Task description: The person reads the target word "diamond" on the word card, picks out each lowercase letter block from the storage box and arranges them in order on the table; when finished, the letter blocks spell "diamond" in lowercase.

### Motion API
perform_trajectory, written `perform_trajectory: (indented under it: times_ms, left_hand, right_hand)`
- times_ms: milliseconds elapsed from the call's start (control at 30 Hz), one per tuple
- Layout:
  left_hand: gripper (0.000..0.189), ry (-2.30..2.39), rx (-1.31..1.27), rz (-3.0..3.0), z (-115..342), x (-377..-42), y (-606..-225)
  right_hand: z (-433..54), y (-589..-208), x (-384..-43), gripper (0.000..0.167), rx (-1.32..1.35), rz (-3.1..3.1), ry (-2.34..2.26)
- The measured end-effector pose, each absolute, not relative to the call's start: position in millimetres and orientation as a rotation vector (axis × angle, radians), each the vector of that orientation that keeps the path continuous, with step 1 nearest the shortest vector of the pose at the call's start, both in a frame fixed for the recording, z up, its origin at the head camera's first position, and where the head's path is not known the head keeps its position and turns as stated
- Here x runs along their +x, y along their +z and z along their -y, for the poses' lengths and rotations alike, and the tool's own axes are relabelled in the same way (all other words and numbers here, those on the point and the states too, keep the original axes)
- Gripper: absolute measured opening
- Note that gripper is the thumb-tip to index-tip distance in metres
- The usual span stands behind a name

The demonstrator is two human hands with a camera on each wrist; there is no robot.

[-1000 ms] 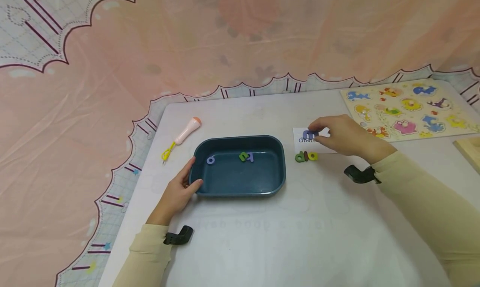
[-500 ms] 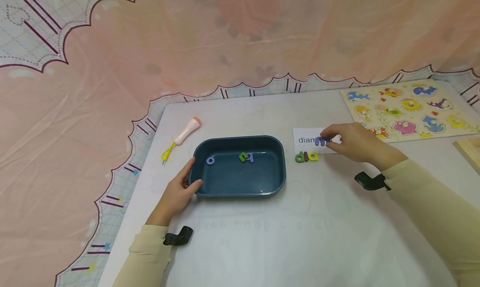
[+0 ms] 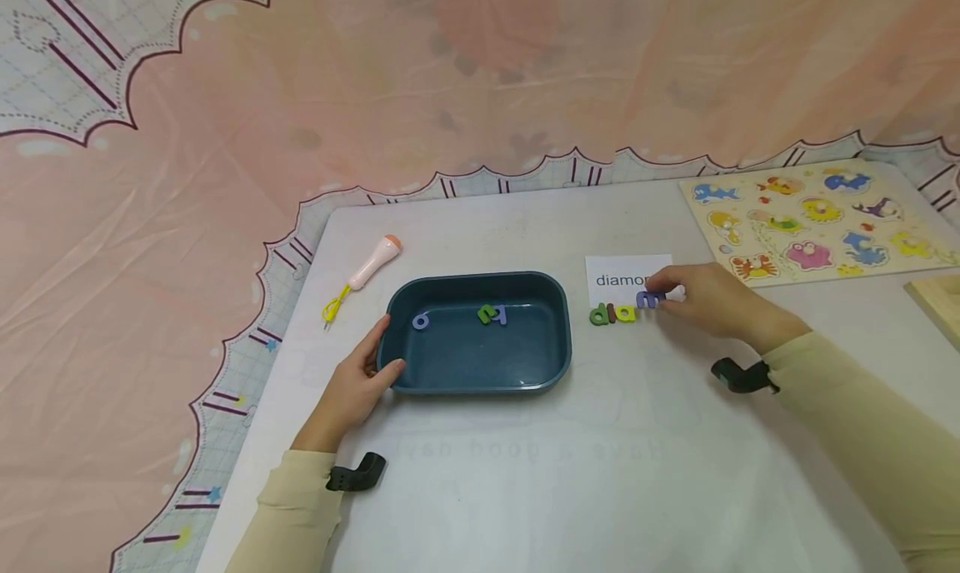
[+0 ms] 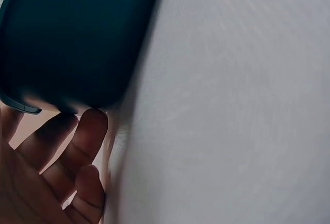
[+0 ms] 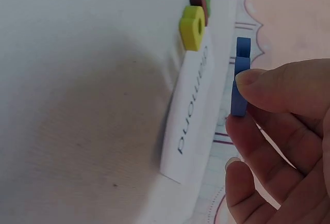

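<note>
Head view: your left hand (image 3: pixel 351 394) grips the left end of the dark blue tray (image 3: pixel 480 365), thumb at its rim. Right of that tray, your right hand (image 3: pixel 708 301) pinches the purple letter m (image 3: pixel 648 300).

Head view looks down from above; closer wrist views share its tray (image 3: pixel 480 361) and card (image 3: pixel 619 270)

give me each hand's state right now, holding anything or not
Left hand: closed on the left end of the dark blue tray.
Right hand: closed, pinching the purple-blue letter m.
</note>
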State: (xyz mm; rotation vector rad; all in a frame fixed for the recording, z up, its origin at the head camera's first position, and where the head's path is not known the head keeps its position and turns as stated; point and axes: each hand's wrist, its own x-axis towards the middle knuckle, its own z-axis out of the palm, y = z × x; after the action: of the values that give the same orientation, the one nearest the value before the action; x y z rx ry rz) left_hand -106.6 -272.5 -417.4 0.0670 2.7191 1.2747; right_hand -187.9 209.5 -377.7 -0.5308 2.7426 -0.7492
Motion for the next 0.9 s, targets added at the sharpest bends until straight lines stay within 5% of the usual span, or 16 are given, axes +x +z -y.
perform_trajectory:
  times_ms: [900]
  left_hand:
    - [0.072,1.275,0.065,-2.717,273,-106,-418]
  right_hand:
    - [-207,-401,-185,0.027,-0.513,-2.729,-0.732]
